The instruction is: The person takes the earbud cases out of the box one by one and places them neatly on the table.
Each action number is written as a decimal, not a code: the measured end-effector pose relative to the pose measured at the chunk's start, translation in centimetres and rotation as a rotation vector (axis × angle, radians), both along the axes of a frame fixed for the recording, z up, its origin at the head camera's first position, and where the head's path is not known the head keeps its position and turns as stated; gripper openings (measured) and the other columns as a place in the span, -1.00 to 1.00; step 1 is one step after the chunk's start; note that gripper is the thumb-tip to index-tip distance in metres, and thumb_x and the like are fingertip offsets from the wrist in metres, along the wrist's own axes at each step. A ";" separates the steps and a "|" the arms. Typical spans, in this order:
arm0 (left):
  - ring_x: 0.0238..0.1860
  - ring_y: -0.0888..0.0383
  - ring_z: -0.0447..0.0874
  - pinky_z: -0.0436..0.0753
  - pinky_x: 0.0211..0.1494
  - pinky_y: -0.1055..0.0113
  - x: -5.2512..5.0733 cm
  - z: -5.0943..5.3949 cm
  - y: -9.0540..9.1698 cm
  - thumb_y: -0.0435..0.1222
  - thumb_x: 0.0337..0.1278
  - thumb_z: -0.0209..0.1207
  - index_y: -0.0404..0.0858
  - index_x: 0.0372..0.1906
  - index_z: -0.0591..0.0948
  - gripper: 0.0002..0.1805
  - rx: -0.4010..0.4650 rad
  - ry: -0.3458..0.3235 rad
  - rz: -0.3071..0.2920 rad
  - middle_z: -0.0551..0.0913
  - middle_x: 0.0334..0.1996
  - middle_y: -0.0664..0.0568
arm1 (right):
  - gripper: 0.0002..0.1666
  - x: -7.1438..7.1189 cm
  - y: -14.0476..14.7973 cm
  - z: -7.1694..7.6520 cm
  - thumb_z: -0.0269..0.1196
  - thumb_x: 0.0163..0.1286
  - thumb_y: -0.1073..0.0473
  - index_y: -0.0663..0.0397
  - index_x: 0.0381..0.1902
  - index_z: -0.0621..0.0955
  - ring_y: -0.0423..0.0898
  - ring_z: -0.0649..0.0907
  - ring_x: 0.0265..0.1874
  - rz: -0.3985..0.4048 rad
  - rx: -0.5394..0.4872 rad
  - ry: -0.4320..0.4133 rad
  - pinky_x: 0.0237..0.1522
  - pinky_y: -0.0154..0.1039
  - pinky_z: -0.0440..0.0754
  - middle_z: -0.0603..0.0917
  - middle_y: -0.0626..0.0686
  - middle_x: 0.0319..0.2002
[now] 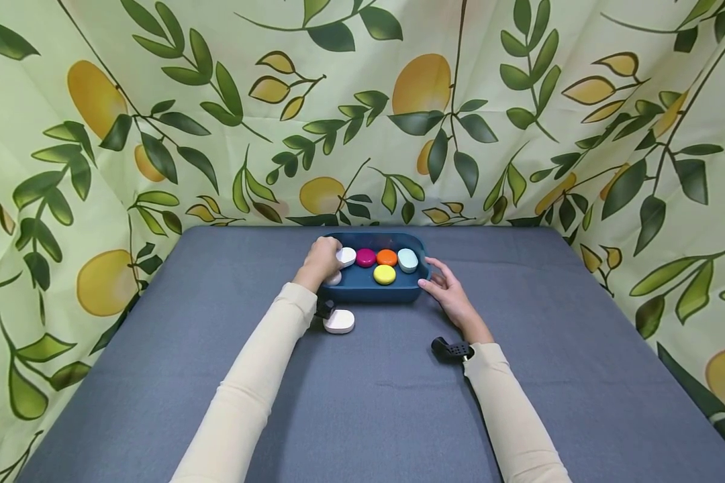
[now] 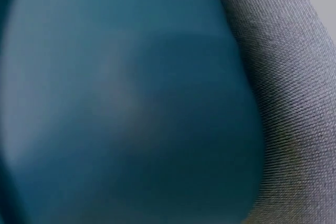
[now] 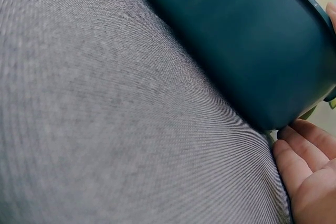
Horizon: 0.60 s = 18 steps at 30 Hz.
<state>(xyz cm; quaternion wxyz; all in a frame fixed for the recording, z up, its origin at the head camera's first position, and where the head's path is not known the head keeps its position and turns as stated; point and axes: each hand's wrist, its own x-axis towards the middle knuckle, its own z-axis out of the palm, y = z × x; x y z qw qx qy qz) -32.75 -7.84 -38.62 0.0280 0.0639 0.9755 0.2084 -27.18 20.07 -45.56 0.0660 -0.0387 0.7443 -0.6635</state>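
Note:
A dark blue oblong bin [image 1: 371,294] stands near the table's back edge. My left hand [image 1: 320,260] reaches over its left end, where thumb and fingers appear to pinch a white rounded piece [image 1: 347,256]; the fingertips are partly hidden. My right hand [image 1: 450,295] holds the bin's right end, thumb and fingers spread about the corner. Inside lie a magenta piece [image 1: 365,257], an orange piece [image 1: 387,257], a pale blue piece [image 1: 407,260], a yellow piece [image 1: 384,274] and another white piece [image 1: 333,278]. The left wrist view shows only bin wall [image 2: 131,98] and cloth.
On the grey tablecloth [image 1: 387,402], a white oval piece [image 1: 339,321] lies in front of the bin, beside my left wrist. A leaf-and-fruit curtain [image 1: 362,134] hangs behind the table and along both sides. Black wrist cameras sit at both cuffs.

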 end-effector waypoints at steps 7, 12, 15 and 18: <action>0.01 -0.03 0.58 0.58 0.20 0.12 0.9 0.8 -0.4 -0.32 0.07 0.33 -0.31 0.12 0.60 -0.55 0.055 0.030 -0.048 0.67 0.07 -0.18 | -0.24 0.4 -0.1 0.9 0.13 0.44 0.18 -0.09 0.50 0.09 0.20 0.13 0.53 0.010 0.002 -0.031 0.51 0.21 0.08 0.09 0.31 0.51; 0.03 -0.04 0.59 0.57 0.22 0.11 1.6 1.2 -0.7 -0.33 0.04 0.35 -0.33 0.15 0.58 -0.49 0.150 0.053 -0.080 0.68 0.07 -0.19 | -0.25 1.3 -0.4 2.0 0.12 0.45 0.19 -0.03 0.49 0.10 0.22 0.11 0.53 0.015 0.007 -0.043 0.52 0.20 0.07 0.06 0.31 0.52; 0.03 -0.03 0.63 0.59 0.21 0.12 2.2 1.6 -0.8 -0.30 0.02 0.36 -0.33 0.16 0.58 -0.47 0.182 0.067 -0.106 0.69 0.05 -0.18 | -0.25 1.2 -0.3 1.9 0.13 0.44 0.18 -0.02 0.49 0.10 0.22 0.11 0.53 0.016 0.013 -0.037 0.52 0.20 0.07 0.05 0.32 0.52; 0.03 -0.02 0.66 0.62 0.19 0.13 2.8 2.0 -1.0 -0.30 0.00 0.37 -0.32 0.15 0.59 -0.47 0.203 0.085 -0.132 0.71 0.03 -0.17 | -0.24 0.7 -0.1 1.2 0.13 0.44 0.17 -0.06 0.50 0.09 0.22 0.12 0.53 0.019 0.012 -0.026 0.52 0.20 0.07 0.06 0.30 0.52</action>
